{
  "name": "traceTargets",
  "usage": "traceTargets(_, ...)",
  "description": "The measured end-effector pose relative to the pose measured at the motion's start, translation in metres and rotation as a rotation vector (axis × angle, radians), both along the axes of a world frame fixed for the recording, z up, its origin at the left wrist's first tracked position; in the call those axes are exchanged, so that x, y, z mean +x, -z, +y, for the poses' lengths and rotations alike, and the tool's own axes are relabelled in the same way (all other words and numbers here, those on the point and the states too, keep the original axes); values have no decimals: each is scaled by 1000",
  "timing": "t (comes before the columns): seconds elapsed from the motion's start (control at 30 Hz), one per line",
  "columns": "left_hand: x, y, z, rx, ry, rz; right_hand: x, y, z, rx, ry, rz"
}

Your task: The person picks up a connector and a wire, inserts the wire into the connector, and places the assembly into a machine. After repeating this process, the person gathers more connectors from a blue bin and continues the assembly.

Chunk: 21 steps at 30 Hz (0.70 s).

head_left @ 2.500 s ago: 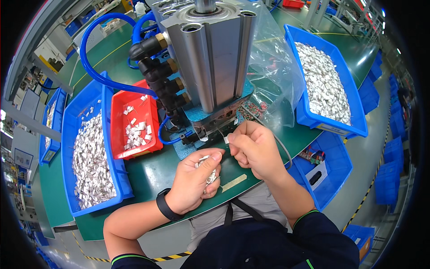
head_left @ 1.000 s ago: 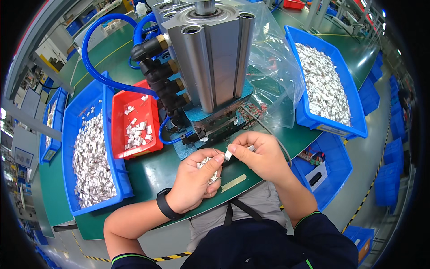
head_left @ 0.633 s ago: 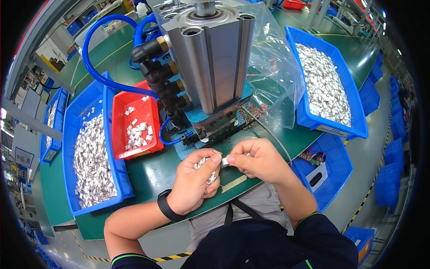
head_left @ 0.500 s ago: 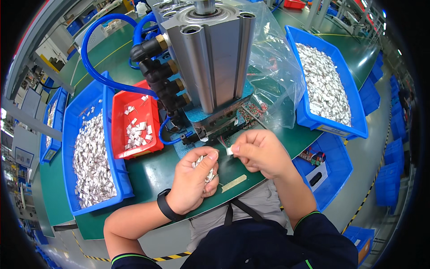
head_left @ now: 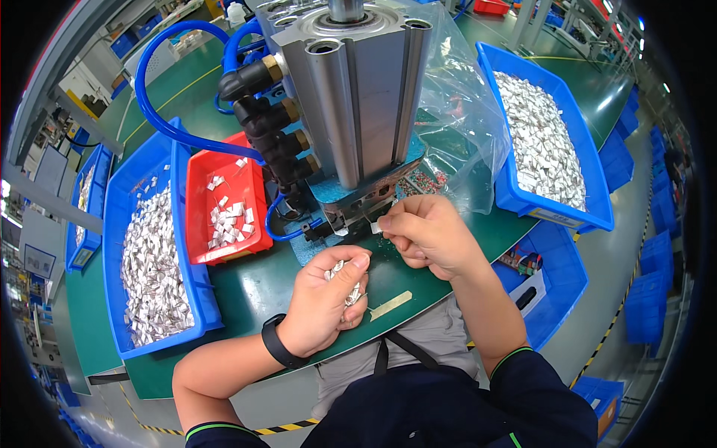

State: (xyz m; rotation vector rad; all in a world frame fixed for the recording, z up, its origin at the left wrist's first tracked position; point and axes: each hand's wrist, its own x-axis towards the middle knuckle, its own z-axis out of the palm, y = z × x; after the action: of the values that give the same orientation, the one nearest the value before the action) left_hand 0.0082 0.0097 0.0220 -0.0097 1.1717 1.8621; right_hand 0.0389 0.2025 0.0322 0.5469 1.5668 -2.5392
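Observation:
A bunch of small white parts with wire leads [head_left: 353, 293] is clasped in my left hand [head_left: 326, 295], above the table's front edge. Between the thumb and forefinger of my right hand [head_left: 432, 235], one small white part [head_left: 376, 227] is pinched. It is at the lower front of a pneumatic press [head_left: 358, 112], close beneath the metal cylinder block. Whether the part touches the press I cannot tell. My other right fingers are curled in.
A red bin [head_left: 258, 230] and a large blue bin [head_left: 205, 299] of white parts stand left. Another full blue bin [head_left: 553, 213] is at right, with a lower blue bin [head_left: 560, 299] beneath. Blue air hoses [head_left: 142, 89] loop left of the press; a plastic bag [head_left: 467, 127] lies behind.
My right hand has moved forward and slightly left, carrying the pinched part up to the press. My left hand has barely shifted and still holds its bunch.

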Motion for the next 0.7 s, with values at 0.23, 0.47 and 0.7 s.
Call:
traceTargets(0.23, 0, -1, 0, -3, 11, 3, 0, 2, 3, -63, -22, -19)
traceTargets(0.47, 0, 0, 0, -10, 10, 5, -2, 2, 4, -115, -15, -43)
traceTargets(0.7, 0, -1, 1, -11, 11, -1, -1, 2, 4, -121, -18, -29)
